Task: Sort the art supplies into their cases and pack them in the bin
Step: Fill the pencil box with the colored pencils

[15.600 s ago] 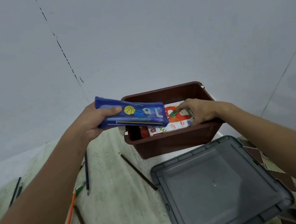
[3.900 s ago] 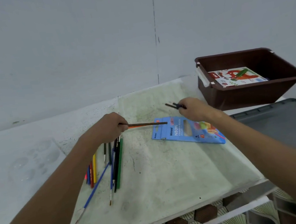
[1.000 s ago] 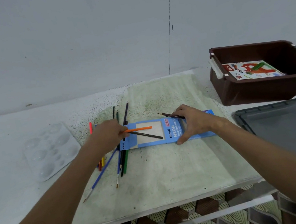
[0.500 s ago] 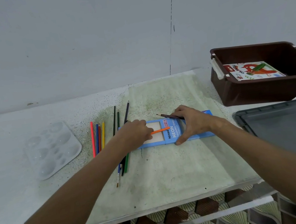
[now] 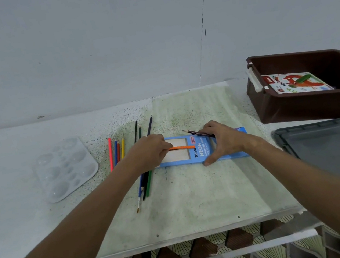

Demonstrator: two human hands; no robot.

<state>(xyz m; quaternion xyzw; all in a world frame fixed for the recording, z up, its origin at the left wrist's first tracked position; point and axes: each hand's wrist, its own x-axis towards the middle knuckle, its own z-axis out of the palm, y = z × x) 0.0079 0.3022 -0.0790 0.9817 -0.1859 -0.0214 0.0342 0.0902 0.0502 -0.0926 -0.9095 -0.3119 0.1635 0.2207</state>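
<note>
A blue "Neon" coloured-pencil case (image 5: 204, 153) lies flat mid-table. My left hand (image 5: 149, 152) pinches an orange pencil (image 5: 183, 148) at the case's left end, its tip pointing right across the case's clear window. My right hand (image 5: 222, 141) presses down on the case's middle and holds a couple of dark pencils (image 5: 197, 133) between its fingers. The brown bin (image 5: 295, 109) stands at the right with a printed pastel box (image 5: 291, 85) inside.
Several coloured pencils (image 5: 116, 152) lie left of the case. Dark pencils and a paintbrush (image 5: 139, 197) run under my left wrist. A clear paint palette (image 5: 66, 167) sits far left and the grey bin lid (image 5: 335, 154) front right. The table edge is close.
My left hand has slid right along the case, taking the orange pencil with it. The black pencil that lay on the case a second ago is out of sight. My right hand has stayed put.
</note>
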